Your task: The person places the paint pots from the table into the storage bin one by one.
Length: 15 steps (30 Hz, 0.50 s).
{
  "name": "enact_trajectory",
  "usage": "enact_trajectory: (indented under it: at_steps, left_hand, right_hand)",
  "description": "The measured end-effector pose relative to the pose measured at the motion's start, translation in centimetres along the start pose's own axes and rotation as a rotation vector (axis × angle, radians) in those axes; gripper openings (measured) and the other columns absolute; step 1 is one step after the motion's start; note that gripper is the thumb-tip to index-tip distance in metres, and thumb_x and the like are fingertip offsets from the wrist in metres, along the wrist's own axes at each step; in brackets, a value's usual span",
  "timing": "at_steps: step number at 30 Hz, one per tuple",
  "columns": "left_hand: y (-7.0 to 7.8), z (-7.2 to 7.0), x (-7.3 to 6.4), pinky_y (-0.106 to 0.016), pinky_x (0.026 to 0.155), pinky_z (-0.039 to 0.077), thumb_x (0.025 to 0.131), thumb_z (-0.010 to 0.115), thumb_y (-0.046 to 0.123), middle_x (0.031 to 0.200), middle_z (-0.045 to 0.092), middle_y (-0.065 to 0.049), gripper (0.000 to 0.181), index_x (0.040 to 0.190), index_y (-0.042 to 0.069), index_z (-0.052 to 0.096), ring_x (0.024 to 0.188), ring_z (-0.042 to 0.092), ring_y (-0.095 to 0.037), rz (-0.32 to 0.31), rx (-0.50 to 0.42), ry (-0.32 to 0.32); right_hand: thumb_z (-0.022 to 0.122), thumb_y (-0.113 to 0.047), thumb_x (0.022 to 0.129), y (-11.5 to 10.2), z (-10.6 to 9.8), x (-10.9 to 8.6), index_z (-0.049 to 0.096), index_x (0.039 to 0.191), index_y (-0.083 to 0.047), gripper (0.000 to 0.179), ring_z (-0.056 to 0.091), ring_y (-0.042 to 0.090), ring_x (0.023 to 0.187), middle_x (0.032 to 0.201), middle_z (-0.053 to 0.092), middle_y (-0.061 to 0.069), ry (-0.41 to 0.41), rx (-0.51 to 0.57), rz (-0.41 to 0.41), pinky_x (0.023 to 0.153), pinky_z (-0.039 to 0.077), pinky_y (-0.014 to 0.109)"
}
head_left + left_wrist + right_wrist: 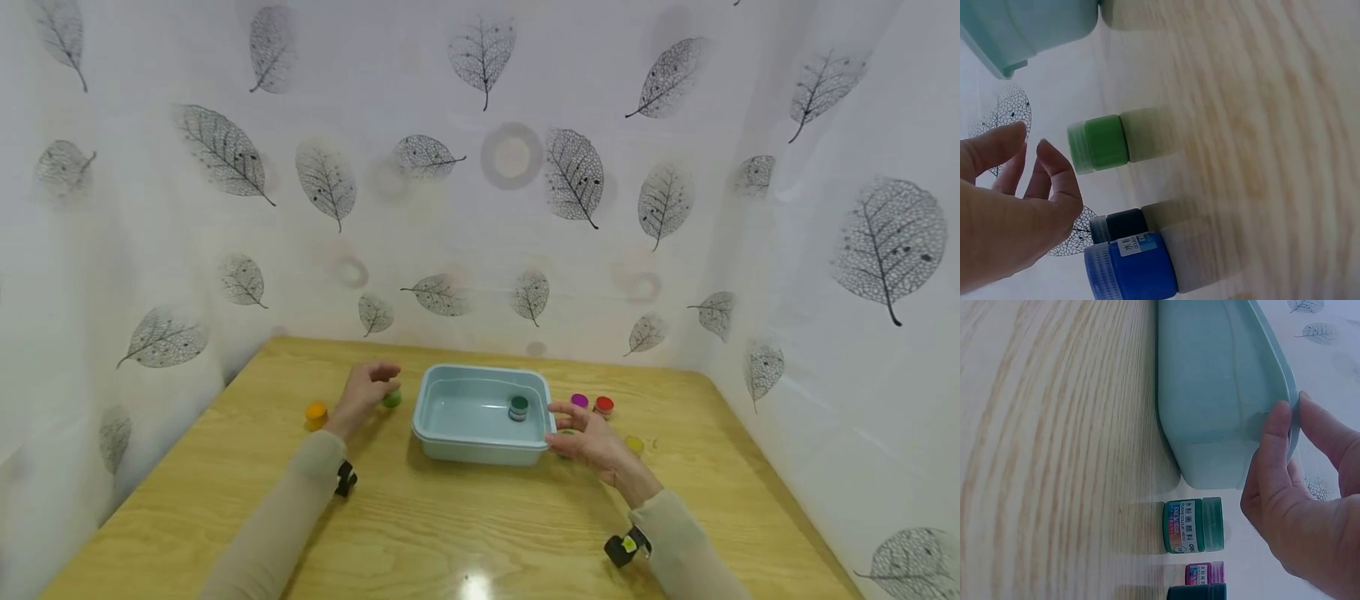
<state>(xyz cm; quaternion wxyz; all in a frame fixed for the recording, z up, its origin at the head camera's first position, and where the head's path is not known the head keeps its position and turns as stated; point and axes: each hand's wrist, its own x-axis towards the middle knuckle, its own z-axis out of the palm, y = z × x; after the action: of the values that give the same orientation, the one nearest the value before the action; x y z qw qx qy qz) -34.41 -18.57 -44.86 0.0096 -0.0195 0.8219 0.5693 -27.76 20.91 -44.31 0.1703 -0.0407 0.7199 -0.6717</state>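
Observation:
A light blue plastic basin point(480, 450) stands on the table with a dark green-lidded paint jar point(518, 407) inside it. My right hand point(592, 442) pinches the basin's right rim, thumb on one side and fingers on the other, as the right wrist view shows. Over on the left, my left hand point(365, 392) hovers just above a bright green paint jar point(1100, 144), thumb and bent fingers apart with nothing between them. Below that jar in the left wrist view are a blue paint jar point(1135, 269) and a dark one point(1119, 225).
An orange-lidded jar point(317, 414) stands left of my left wrist. Right of the basin are purple-lidded point(580, 401), red-lidded point(603, 406) and yellow-lidded point(635, 444) jars; a green paint jar point(1192, 525) sits close beside the basin. A leaf-patterned curtain point(480, 233) hangs behind the table.

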Motion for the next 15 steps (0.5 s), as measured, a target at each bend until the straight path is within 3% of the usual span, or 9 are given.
enact_trajectory:
  at_steps: [6,15]
  left_hand:
    - [-0.06,0.3,0.0,-0.045,0.106,0.047,0.092,0.055,-0.004,0.141,0.048,-0.028,0.044,0.136,-0.007,0.05,0.125,0.049,-0.036,-0.02,0.008,-0.003]
    - [-0.41,0.47,0.22,-0.048,0.11,0.041,0.086,0.056,-0.008,0.142,0.048,-0.025,0.052,0.137,-0.003,0.05,0.126,0.048,-0.036,-0.079,0.072,-0.069]
  right_hand:
    - [0.071,-0.003,0.088,-0.3,0.17,-0.08,0.038,0.145,0.001,0.067,0.063,0.016,0.09,0.124,0.049,0.022,-0.003,-0.008,-0.008,0.09,0.058,0.038]
    - [0.072,-0.004,0.088,-0.04,0.0,-0.24,0.039,0.144,0.002,0.066,0.062,0.016,0.09,0.119,0.051,0.019,-0.003,0.0,-0.006,0.083,0.059,0.03]
